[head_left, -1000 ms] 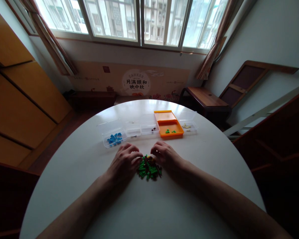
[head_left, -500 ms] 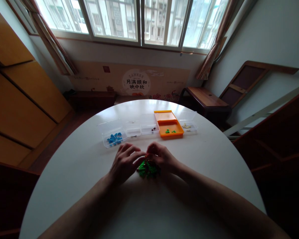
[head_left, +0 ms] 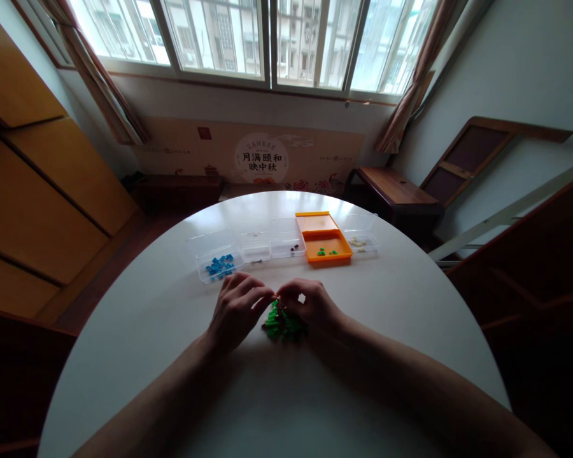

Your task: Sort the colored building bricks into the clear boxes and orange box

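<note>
A small heap of green and dark toy bricks (head_left: 281, 323) lies on the round white table (head_left: 277, 394) in front of me. My left hand (head_left: 236, 310) and my right hand (head_left: 305, 305) hover just above the heap, fingertips pinched together and meeting over it. Between the fingertips is something tiny that I cannot make out. Beyond the hands stands a row of small boxes: a clear box with blue bricks (head_left: 218, 263), two clear boxes (head_left: 272, 245) with a few dark pieces, an orange box (head_left: 327, 245) with green bricks, and a clear box with pale pieces (head_left: 360, 236).
The table's round edge falls away on all sides. A wooden bench (head_left: 391, 187) and a leaning wooden frame (head_left: 477, 152) stand at the right by the wall. Wooden cabinets (head_left: 33, 191) line the left. Windows fill the far wall.
Both hands have lifted off the heap and drawn together, so the fingertips now meet in a pinch above the bricks.
</note>
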`<state>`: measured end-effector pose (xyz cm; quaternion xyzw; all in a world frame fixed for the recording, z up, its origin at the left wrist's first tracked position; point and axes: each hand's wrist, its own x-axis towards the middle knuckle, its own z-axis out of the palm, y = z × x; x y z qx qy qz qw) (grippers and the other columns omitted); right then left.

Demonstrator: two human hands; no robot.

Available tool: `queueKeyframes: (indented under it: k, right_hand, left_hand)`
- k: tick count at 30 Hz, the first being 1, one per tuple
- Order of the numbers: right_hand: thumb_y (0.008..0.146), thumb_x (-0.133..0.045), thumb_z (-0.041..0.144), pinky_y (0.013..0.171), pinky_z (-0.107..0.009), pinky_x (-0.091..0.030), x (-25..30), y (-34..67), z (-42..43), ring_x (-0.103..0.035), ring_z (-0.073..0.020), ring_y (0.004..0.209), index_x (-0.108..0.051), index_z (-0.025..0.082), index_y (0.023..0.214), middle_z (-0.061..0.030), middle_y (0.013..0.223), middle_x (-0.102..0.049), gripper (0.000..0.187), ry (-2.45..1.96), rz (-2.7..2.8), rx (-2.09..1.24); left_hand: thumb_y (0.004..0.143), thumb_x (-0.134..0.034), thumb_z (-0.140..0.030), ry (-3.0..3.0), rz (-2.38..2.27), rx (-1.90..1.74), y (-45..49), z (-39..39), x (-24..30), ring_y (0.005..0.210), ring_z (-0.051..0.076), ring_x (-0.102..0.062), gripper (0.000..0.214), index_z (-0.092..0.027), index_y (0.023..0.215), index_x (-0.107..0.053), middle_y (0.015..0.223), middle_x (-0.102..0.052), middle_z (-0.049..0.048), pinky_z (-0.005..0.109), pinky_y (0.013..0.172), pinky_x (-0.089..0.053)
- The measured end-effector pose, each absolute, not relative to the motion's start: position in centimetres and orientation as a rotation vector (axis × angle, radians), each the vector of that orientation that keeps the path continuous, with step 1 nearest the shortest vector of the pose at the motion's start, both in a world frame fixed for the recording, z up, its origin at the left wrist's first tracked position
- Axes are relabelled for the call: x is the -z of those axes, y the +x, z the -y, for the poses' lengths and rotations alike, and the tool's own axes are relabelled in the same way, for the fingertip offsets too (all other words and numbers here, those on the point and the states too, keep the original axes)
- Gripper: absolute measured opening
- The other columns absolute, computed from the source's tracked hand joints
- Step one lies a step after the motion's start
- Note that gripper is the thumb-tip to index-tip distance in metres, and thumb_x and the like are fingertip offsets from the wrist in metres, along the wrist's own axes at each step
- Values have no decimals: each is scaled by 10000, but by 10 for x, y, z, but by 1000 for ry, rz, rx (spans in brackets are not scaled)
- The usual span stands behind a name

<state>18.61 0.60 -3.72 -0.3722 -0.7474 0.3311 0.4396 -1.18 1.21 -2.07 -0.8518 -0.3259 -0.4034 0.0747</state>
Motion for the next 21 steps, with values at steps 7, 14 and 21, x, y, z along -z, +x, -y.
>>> queueKeyframes:
  k: [7, 14, 21]
  right_hand:
    - [819, -619, 151, 641, -215, -439, 39, 187, -8, -576, -116, 673, -676, 173, 785, -10, 733, -645, 70, -918, 1950, -618]
    - [845, -602, 143, 654, -226, -430, 29, 191, -29, -569, -123, 683, -665, 167, 787, -26, 754, -661, 89, -1048, 1961, -478]
    - [832, -609, 136, 642, -243, -416, 19, 170, -77, -554, -123, 639, -697, 158, 813, -30, 758, -683, 93, -1243, 1960, -413]
  left_hand:
    - [846, -665, -272, -2589, 984, 1160, -13, -13, 23, 778, 162, -524, 88, -211, 783, -662, 744, -649, -3, 323, 774, -390]
    - [848, -657, -291, -2591, 1108, 1119, -21, -16, 26, 776, 172, -545, 126, -206, 757, -673, 755, -649, 12, 340, 786, -401]
    - [852, -641, -266, -2605, 1117, 1093, -23, -16, 24, 773, 175, -542, 120, -204, 753, -667, 756, -649, 14, 342, 776, -413]
